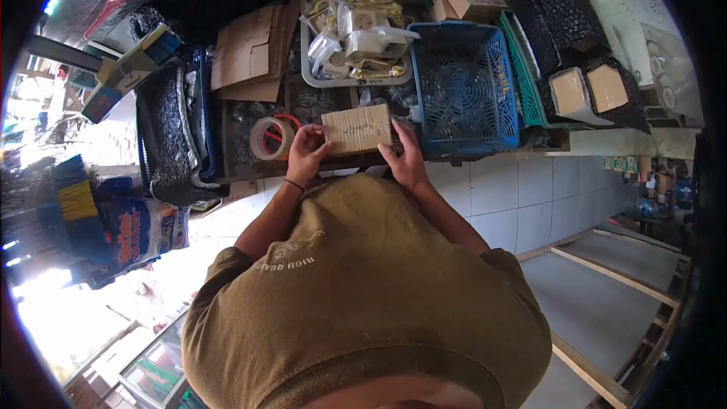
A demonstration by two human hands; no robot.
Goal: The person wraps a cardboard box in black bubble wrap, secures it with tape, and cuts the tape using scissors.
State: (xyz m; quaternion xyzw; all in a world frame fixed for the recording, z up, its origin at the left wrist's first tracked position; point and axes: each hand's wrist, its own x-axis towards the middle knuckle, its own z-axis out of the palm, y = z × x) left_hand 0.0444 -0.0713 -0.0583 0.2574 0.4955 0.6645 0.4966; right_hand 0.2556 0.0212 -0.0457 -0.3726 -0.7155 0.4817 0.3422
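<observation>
Between my two hands is a light-brown block point(357, 129) that looks like a row of thin flat pieces side by side. My left hand point(308, 153) grips its left end, thumb at the lower edge. At the right end, my right hand point(406, 154) holds it with thumb and fingers. A roll of tape point(261, 138) with something red on it lies just left of my left hand. Beyond the block stands a white tray point(358, 83) full of plastic-wrapped, gold-coloured parts. To its right is a blue basket point(506, 106) of openwork plastic.
Folded cardboard point(246, 57) lies left of the tray. Boxes point(475, 1) stand behind the basket. At the right, two wrapped blocks point(608, 88) rest by black bubble wrap point(564, 11). More black wrap point(168, 125) is at the left. A wooden frame point(617, 276) is at the lower right.
</observation>
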